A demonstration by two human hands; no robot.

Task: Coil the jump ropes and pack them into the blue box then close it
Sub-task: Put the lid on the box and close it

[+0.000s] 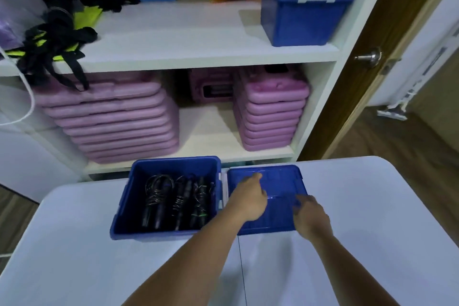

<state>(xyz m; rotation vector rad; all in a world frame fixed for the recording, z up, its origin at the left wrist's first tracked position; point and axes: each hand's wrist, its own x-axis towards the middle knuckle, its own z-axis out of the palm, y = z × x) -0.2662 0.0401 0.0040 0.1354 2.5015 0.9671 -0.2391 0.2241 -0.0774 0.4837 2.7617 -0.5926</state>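
The left forearm [196, 253] and the right forearm [352, 266] are bare along all that shows, from the lower edge up to the wrists [232, 218]. Both are slim and smooth. The left hand [248, 197] and the right hand [311, 218] are bare too. Blur softens both hands, so the fingers [255, 177] read only as short tapering shapes. The wrists look bare as well, as far as the blur lets one judge.

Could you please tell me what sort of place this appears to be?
Probably a storage room for sports or exercise gear: white shelves hold stacks of pink pads and black-and-yellow straps, and a blue box on the table holds coiled jump ropes.
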